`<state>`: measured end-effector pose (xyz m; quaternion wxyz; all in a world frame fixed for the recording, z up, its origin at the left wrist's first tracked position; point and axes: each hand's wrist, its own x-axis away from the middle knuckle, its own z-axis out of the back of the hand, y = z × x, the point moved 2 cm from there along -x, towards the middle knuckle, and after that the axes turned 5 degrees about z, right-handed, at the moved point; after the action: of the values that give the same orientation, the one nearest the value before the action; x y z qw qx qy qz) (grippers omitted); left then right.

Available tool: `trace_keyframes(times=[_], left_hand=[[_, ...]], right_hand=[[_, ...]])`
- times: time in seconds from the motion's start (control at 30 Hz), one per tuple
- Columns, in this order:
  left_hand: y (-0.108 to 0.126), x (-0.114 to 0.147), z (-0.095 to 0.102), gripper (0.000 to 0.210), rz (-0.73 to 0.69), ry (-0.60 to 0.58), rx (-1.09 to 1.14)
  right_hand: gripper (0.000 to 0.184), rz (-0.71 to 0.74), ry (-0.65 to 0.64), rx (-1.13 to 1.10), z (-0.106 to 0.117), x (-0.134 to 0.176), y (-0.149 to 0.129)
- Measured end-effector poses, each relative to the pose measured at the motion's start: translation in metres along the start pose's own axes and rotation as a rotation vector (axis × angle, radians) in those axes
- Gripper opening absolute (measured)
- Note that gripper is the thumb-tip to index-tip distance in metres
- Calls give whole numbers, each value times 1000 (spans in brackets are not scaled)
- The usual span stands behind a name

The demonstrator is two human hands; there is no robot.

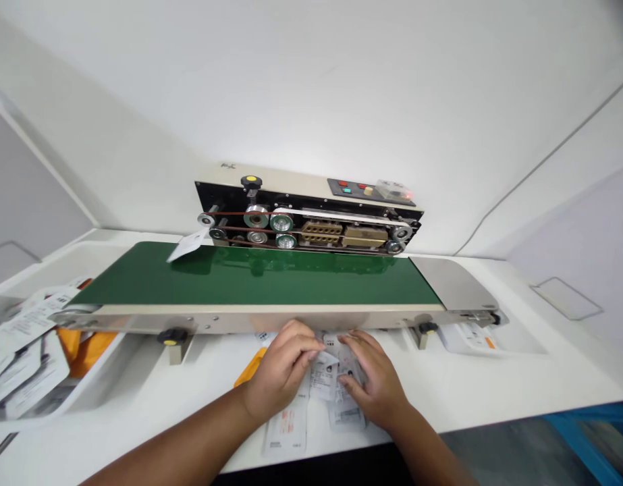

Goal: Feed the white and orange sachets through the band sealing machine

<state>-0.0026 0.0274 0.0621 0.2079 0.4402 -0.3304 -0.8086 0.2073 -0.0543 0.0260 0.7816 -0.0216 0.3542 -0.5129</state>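
Observation:
My left hand (285,368) is closed, thumb and forefinger pinching the upper corner of a printed packet (322,378) in front of the conveyor. My right hand (376,378) curls over the right edge of a clear plastic packet (346,413) with printing, its thumb resting on the face. Below the left wrist lies another packet with orange print (287,426). An orange piece (250,368) pokes out left of the left hand. The fingertips partly cover the packets, so how they overlap is hard to make out.
A band sealer (311,226) stands behind its green conveyor belt (271,277). One small packet (188,244) sits at the belt's left, by the rollers. A left bin (96,381) holds many printed packets and orange pieces. Under the conveyor's right end is a tray (524,347) with packets.

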Motion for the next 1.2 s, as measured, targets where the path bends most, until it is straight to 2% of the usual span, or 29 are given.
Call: trace_keyframes(times=[0.07, 0.13, 0.23, 0.3, 0.43, 0.5, 0.57, 0.63, 0.7, 0.87, 0.93, 1.03, 1.2], left_hand=[[-1, 2, 0, 19, 18, 32, 43], [-2, 3, -1, 15, 33, 39, 79], [-3, 3, -1, 7, 38, 65, 135], [-4, 2, 0, 7, 61, 106, 175], [-6, 1, 2, 14, 159, 205, 283], [-5, 1, 2, 20, 194, 203, 332], [-3, 0, 2, 25, 209, 172, 365], [-1, -3, 3, 27, 214, 120, 380], [0, -6, 2, 24, 226, 45, 367], [-4, -9, -1, 21, 306, -82, 229], [-7, -9, -2, 20, 321, -103, 198], [-8, -9, -3, 21, 313, -129, 176], [-8, -8, -4, 21, 274, -178, 134]], right_hand=[[51, -37, -9, -40, -2, -6, -8], [38, -89, -26, -151, -4, -13, -16], [20, -252, -26, -352, -1, -24, -24], [22, -304, -25, -447, 4, -29, -28], [22, -255, -131, -515, 4, -31, -37], [19, -321, -167, -473, 0, -28, -37], [21, -427, -143, -478, 0, -22, -32], [23, -518, -76, -549, 9, -18, -20], [23, -560, 33, -610, 29, -18, -2], [24, -598, 560, -723, 106, -38, 54], [26, -638, 712, -757, 131, -49, 73], [28, -697, 801, -759, 153, -57, 92], [42, -734, 828, -728, 163, -53, 107]])
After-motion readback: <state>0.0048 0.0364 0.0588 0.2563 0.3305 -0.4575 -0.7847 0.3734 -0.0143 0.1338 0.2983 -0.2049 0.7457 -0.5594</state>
